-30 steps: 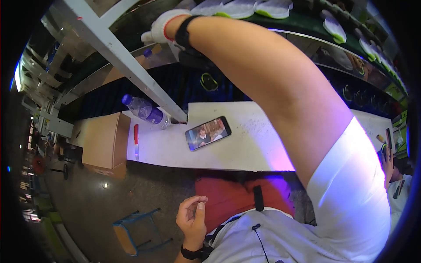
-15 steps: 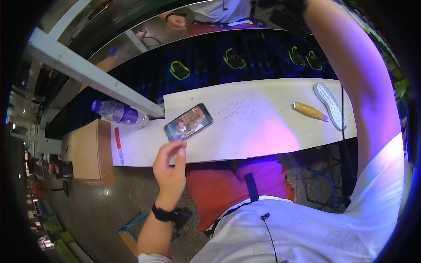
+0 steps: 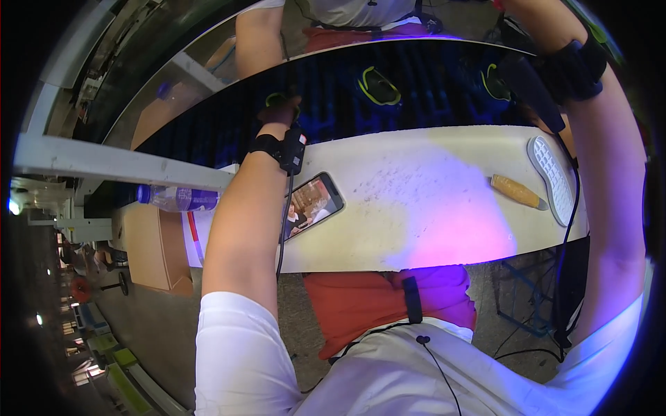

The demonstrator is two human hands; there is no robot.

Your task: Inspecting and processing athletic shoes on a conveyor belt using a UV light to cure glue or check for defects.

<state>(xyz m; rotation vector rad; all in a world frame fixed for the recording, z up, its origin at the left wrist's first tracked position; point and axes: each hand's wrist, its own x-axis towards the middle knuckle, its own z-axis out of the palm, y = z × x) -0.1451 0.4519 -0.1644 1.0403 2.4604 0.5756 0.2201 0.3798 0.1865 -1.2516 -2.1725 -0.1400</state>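
Observation:
My left hand (image 3: 280, 111) reaches over the white bench (image 3: 416, 208) onto the dark conveyor belt (image 3: 430, 97). Its fingers curl on a dark sole piece with a green rim (image 3: 275, 99). A black band with a small device sits on that wrist. My right arm rises along the right side with a black wristband; my right hand (image 3: 531, 17) is cut off by the top edge, so its grip is hidden. A dark cabled tool (image 3: 531, 93) hangs just below that wrist. Two more green-rimmed pieces (image 3: 378, 87) ride the belt.
On the bench lie a lit phone (image 3: 312, 204), a white shoe sole (image 3: 555, 180), a wooden-handled tool (image 3: 517, 192) and a red pen (image 3: 196, 232). A plastic bottle (image 3: 177, 199) and a cardboard box (image 3: 149, 246) sit at left. Another person (image 3: 260, 41) works across the belt.
My left hand rose from my lap, passed the phone, and now lies on the belt at a green-rimmed piece. My right arm swung from the upper left to the right edge.

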